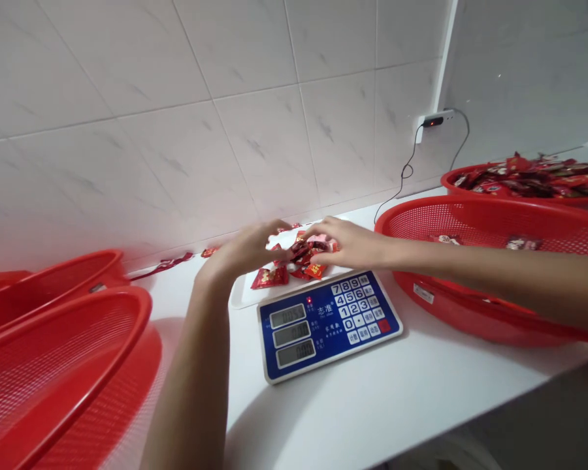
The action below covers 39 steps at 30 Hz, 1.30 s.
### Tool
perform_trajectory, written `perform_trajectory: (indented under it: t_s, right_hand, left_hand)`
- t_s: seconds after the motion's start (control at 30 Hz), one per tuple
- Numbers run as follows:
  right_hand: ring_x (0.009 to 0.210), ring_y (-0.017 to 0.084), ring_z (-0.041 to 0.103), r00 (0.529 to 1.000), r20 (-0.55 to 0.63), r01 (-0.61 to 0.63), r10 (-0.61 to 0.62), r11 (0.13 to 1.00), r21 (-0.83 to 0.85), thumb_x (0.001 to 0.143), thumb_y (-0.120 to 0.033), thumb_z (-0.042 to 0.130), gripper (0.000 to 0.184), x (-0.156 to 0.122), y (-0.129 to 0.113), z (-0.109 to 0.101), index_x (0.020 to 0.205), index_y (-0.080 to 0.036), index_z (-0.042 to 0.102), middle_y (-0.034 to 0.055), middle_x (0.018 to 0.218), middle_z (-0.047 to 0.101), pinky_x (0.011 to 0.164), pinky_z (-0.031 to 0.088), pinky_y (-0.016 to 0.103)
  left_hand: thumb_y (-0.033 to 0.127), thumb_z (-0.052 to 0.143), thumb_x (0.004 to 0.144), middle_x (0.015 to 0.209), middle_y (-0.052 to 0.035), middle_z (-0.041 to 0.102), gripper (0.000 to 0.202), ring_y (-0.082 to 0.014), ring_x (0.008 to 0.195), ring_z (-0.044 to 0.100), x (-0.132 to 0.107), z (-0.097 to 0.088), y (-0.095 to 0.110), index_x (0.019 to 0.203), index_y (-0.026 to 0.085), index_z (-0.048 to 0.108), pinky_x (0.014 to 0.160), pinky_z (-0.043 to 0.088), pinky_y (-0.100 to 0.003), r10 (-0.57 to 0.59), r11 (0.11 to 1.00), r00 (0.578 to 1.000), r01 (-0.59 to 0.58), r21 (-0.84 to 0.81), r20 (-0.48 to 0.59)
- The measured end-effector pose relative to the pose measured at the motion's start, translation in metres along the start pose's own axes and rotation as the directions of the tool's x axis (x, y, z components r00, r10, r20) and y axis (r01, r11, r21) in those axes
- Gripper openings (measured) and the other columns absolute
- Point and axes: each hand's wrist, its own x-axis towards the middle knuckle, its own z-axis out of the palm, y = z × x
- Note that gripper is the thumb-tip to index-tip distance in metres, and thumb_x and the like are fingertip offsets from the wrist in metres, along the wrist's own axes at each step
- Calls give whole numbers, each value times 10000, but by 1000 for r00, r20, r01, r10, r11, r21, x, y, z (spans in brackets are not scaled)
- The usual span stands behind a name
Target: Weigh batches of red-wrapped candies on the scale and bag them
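Note:
A small pile of red-wrapped candies (301, 256) lies on the white pan (245, 294) of a blue electronic scale (323, 326). My left hand (245, 251) arches over the pile's left side, fingers apart and thumb reaching toward the candies. From the right, my right hand (345, 243) curves around the other side with thumb and fingers spread, at the edge of the pile. Whether the fingertips press on any wrapper is hard to make out. One larger red packet (269, 277) lies at the pan's front left. The scale's displays are lit, but their digits are faint.
Red mesh baskets (127, 313) stand at the left. A large red basket (406, 222) with a few packets is at the right, and behind it another holds heaped wrapped candies (534, 176). Loose wrapped pieces (176, 260) lie along the tiled wall. A cable (404, 173) hangs from an outlet.

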Motion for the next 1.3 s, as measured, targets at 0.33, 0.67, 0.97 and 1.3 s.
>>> perform_trajectory:
  t_s: [0.33,0.67,0.97,1.3]
  right_hand:
    - [1057,249,645,979,206,20,-11,999,-41,817,-253,705,431,30,8,13,1237,-187,633,100,1191,694,877,504,363]
    - [1360,429,374,998,66,8,23,903,-429,987,-527,449,593,9,-9,45,1466,-180,490,222,1477,455,1028,404,582]
    - [1029,274,632,994,80,100,-77,935,-341,848,-112,550,521,14,4,23,1369,-131,531,150,1195,681,813,461,339]
    - [1008,223,676,986,-152,39,-74,974,-223,734,13,573,561,10,1,-21,1231,-197,725,53,1082,754,889,502,325]
  left_hand:
    - [408,695,711,1334,-38,654,583,-272,1115,638,3,1,-4,1280,309,618,872,512,-335,-136,983,981,115,145,140]
    - [448,661,759,1249,-70,707,502,-264,1014,695,-2,-2,-6,1235,290,651,811,523,-328,-97,995,993,98,-10,66]
    - [538,636,761,1118,-61,752,477,-290,970,706,-19,-20,-2,1183,320,681,750,527,-356,-125,991,992,124,-40,-31]
    - [535,638,755,1090,-78,758,476,-293,965,707,-23,-27,-2,1166,300,688,758,530,-366,-116,993,987,110,-52,-109]
